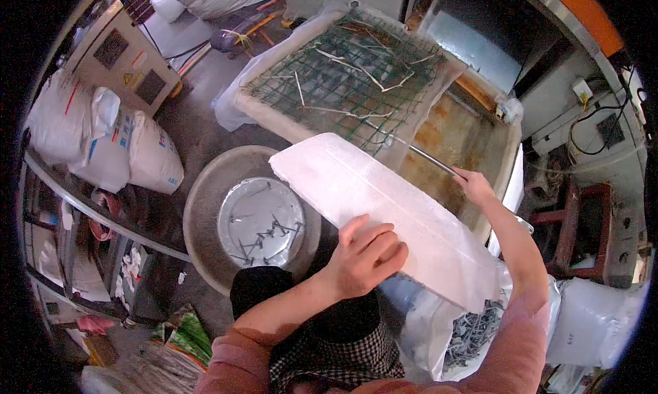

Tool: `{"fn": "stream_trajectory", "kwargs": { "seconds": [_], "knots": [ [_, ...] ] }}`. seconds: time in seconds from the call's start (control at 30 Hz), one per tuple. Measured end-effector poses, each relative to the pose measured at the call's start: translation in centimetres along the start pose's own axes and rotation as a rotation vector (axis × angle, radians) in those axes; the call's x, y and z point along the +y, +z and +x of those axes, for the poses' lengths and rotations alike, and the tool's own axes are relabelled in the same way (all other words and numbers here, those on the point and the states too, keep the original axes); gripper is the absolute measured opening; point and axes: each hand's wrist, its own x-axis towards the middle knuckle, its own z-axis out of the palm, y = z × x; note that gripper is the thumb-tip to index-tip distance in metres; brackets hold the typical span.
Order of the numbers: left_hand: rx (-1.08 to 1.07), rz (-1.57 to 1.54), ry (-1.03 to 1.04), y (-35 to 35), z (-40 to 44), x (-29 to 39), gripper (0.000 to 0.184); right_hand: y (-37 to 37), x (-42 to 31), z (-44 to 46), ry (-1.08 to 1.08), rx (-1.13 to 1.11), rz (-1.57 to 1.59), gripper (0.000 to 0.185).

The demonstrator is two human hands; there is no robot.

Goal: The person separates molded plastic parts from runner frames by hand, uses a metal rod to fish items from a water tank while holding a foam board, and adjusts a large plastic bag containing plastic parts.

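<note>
My left hand (367, 257) is over the near edge of a long white board (384, 202), its fingers curled; whether they grip anything is hidden. My right hand (474, 187) is closed around a thin metal rod (433, 161), which points up and left toward the green net (349, 72) on a white-lined tub. Left of the board stands a round grey basin (202, 219) with a white bowl (236, 209) inside, where several dark thin pieces (264, 238) lie. Under the board's right end, a white bag (428, 325) holds many small grey pieces (473, 336).
White sacks (154, 154) stand at the left beside a beige cabinet (120, 55). A curved metal rail (113, 219) crosses the left side. A brown frame (569, 229) and a plastic-wrapped bundle (589, 322) are at the right. Brownish water (445, 137) fills the tub's right part.
</note>
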Motion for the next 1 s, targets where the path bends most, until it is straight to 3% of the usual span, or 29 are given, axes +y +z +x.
{"fn": "stream_trajectory", "kwargs": {
  "seconds": [0.13,0.23,0.43,0.77,0.9,1.0],
  "knots": [
    [0.035,-0.015,-0.007,-0.1,0.1,0.2,0.012,-2.1,4.2,-3.7,-0.122,0.030,0.107,0.033],
    [0.032,0.003,0.011,-0.1,0.0,0.4,0.011,-2.8,5.7,-6.1,-0.063,-0.013,0.214,0.033],
    [0.021,0.011,0.006,0.5,-0.3,0.4,0.018,-1.9,1.4,-4.6,-0.024,-0.003,0.097,0.032],
    [0.012,0.018,0.006,0.8,0.1,0.2,0.018,2.9,-0.3,0.8,-0.117,0.055,0.204,0.029],
    [-0.007,-0.007,-0.009,0.3,0.1,0.0,0.018,-1.4,0.7,-2.5,-0.027,0.005,0.188,0.029],
    [0.007,-0.008,0.000,0.2,0.2,0.2,0.018,-3.2,5.6,-4.2,-0.059,0.018,0.147,0.033]
  ]
}}
